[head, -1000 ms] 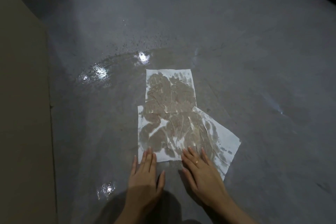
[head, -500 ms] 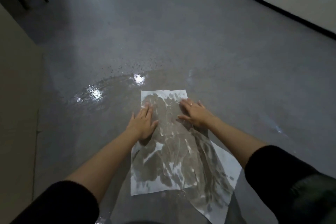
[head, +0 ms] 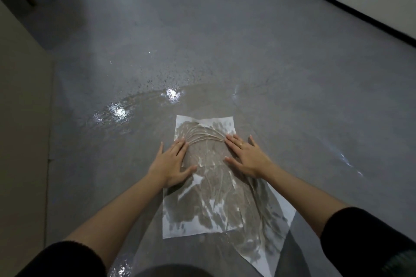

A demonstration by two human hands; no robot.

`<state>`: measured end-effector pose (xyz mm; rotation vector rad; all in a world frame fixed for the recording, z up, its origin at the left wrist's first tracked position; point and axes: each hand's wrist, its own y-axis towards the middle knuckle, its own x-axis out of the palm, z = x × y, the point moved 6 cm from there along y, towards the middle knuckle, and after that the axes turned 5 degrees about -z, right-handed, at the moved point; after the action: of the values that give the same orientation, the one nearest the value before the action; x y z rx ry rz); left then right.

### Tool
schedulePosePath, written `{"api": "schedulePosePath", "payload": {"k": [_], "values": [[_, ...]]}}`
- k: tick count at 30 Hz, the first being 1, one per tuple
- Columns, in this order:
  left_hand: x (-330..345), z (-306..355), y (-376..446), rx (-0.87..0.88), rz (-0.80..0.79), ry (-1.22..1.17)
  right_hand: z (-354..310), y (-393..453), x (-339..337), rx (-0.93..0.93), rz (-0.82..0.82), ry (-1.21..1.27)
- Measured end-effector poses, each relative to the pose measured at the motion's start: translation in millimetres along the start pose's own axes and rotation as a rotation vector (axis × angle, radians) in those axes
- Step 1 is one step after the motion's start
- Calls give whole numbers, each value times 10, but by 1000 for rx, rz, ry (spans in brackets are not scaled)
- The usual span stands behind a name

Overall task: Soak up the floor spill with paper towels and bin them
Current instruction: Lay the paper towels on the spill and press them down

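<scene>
Lying flat on grey floor (head: 270, 40), overlapping paper towels (head: 202, 207), mostly soaked grey. Left hand (head: 172, 163) and right hand (head: 246, 156) press far sheet, fingers spread flat; paper bunched into ridges between them. Spill (head: 139, 105) glistens beyond towels, edges hard to make out. Black sleeves (head: 60, 261) at bottom.

Both bare forearms reach forward, dark sleeves pushed up; the left hand (head: 171, 164) and right hand (head: 247, 157) lie flat, palms down, fingers straight and slightly spread
</scene>
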<state>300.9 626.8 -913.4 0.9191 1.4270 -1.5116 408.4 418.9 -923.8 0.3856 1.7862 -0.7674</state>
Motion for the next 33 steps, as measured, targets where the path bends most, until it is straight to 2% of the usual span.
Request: {"api": "schedulePosePath", "payload": {"k": [3,7,8,10,12,15,24,33], "values": [[-83,36,-79,63,65,81,-37,-70,-27,-18,46,-13],[-440,46,74,98,301,111,-103,41,-338,-27,300,-32],[-492,39,153,82,320,106,-105,111,-365,-15,309,-12],[-501,20,331,45,237,96,-114,281,-300,2,174,16],[-376,-4,499,5,58,85,-114,413,-147,30,-21,18],[-159,-55,567,-67,-86,58,-115,467,-109,68,-99,46],[-121,-162,327,34,-43,103,-105,272,-127,-4,-111,-75],[34,-109,-15,114,22,70,-125,-3,-1,-71,-77,-47]]}}
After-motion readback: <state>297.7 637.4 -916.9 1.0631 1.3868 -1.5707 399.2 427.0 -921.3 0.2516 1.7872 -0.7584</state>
